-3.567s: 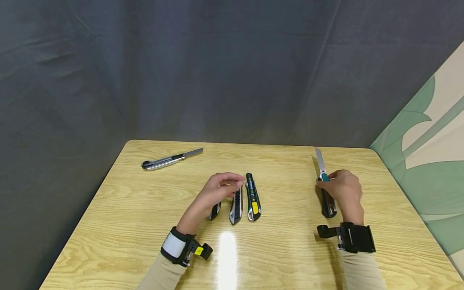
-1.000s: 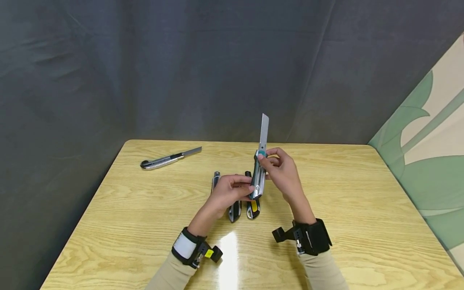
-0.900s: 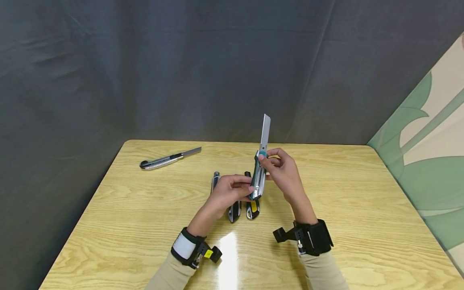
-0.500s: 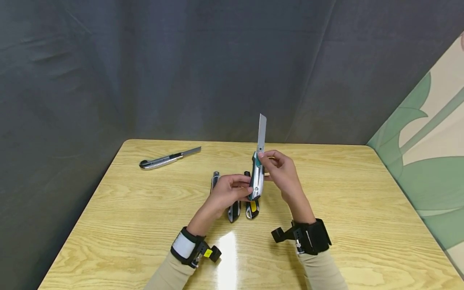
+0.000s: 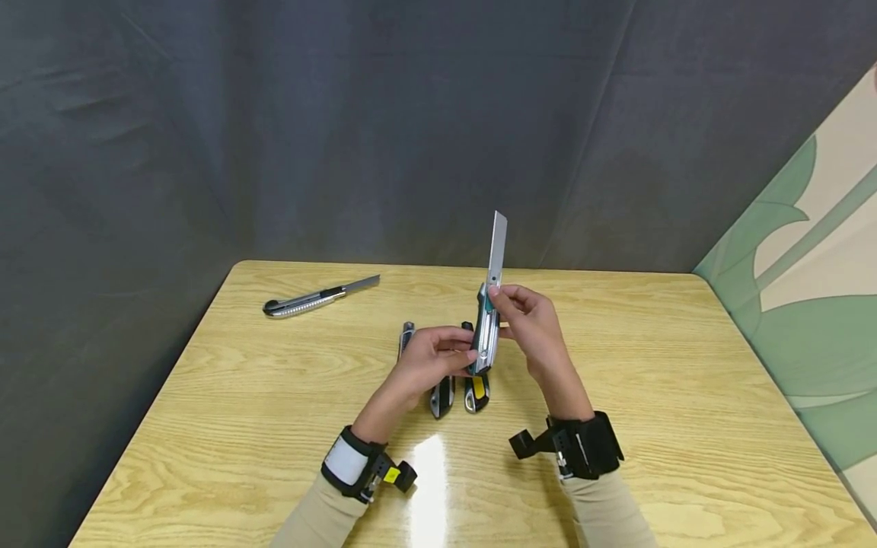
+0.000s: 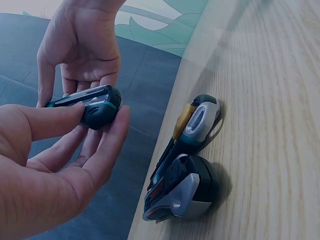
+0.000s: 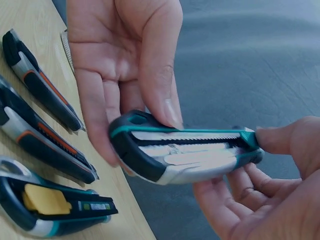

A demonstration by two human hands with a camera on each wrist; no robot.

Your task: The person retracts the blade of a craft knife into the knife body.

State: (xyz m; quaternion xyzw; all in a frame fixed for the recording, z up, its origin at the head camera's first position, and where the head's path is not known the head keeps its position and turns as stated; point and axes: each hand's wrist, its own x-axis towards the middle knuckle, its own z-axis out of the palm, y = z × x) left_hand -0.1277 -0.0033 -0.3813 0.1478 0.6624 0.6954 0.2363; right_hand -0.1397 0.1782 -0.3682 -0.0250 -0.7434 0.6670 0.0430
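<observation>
A silver, black and teal snap-off utility knife (image 5: 486, 342) is held above the table between my two hands, its long blade (image 5: 498, 247) extended and pointing up and away. My left hand (image 5: 425, 361) pinches the handle's butt end between thumb and fingers, as the left wrist view also shows. From the right side, my right hand (image 5: 537, 327) grips the front of the handle, its thumb on the teal slider (image 7: 247, 138). Beneath my left hand lie a yellow-slider cutter (image 5: 477, 392), an orange-trimmed cutter (image 7: 42, 132) and another orange-trimmed cutter (image 7: 40, 80), partly hidden in the head view.
A silver cutter (image 5: 304, 304) with its blade out lies at the table's back left. The wooden table (image 5: 685, 396) reaches back to a dark curtain (image 5: 411, 137). A green-and-cream patterned panel (image 5: 822, 304) stands along the right side.
Over several seconds my right hand has brought the utility knife from the right to the middle, and my left hand has taken its butt end. Over the last second both hands stay nearly still.
</observation>
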